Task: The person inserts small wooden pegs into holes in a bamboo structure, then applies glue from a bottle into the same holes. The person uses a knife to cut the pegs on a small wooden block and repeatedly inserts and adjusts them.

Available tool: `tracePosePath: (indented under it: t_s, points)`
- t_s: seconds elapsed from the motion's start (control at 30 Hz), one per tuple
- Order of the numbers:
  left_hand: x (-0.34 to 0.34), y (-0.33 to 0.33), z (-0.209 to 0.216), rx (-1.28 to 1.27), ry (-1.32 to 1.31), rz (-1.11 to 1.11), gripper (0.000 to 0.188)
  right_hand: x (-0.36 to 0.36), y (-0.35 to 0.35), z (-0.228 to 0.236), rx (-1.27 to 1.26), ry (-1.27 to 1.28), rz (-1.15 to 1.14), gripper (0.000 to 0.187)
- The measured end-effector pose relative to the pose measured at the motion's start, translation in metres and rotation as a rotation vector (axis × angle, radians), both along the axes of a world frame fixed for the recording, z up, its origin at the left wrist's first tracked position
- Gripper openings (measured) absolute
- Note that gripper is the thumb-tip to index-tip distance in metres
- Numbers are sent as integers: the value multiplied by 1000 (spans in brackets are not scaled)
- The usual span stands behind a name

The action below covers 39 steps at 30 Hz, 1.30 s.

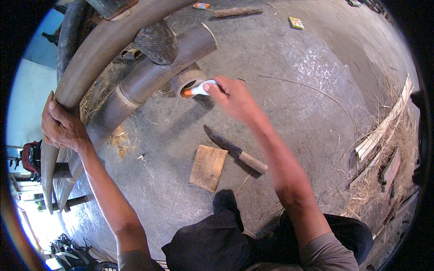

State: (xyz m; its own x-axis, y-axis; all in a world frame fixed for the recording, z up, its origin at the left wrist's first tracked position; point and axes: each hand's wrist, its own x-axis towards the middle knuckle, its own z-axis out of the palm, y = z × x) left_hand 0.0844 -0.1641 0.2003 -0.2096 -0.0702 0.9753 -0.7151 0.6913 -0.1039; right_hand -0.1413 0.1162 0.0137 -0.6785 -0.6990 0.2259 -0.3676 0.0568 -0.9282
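Observation:
My right hand [230, 95] is closed around a small white squeeze bottle [206, 87] with an orange nozzle. Its nozzle points into the open, hollow end of a short bamboo piece [184, 81], which joins a thick bamboo pole [153, 79]. Whether anything flows from the nozzle, I cannot tell. On the left, my left hand [65, 124] grips a long, curved bamboo pole [97, 52] of the same frame, fingers wrapped round it. A knife [235, 150] with a wooden handle lies on the floor beside a flat, squarish wood piece [208, 167].
Split bamboo strips [384, 119] and a heap of shavings [361, 194] lie at the right. A small yellow packet [296, 23], a short stick [238, 12] and a thin curved strand [307, 86] lie on the far floor. A motorcycle [72, 253] stands at lower left.

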Motion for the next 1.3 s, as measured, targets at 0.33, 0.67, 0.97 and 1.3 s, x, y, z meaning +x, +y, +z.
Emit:
tracePosePath:
  t_s: [0.33, 0.67, 0.97, 1.3]
  points:
    - [-1, 1, 0, -13, -16, -25, 41, 2, 0, -1, 15, 44, -25, 37]
    - [0, -1, 0, -17, -8, -23, 43, 9, 16, -11, -60, -5, -39, 36]
    - [10, 6, 2, -76, -142, -93, 54, 21, 64, -50, -439, -822, -21, 34]
    - [-1, 30, -8, -38, -122, -102, 52, 4, 148, -101, -644, -1200, -274, 42]
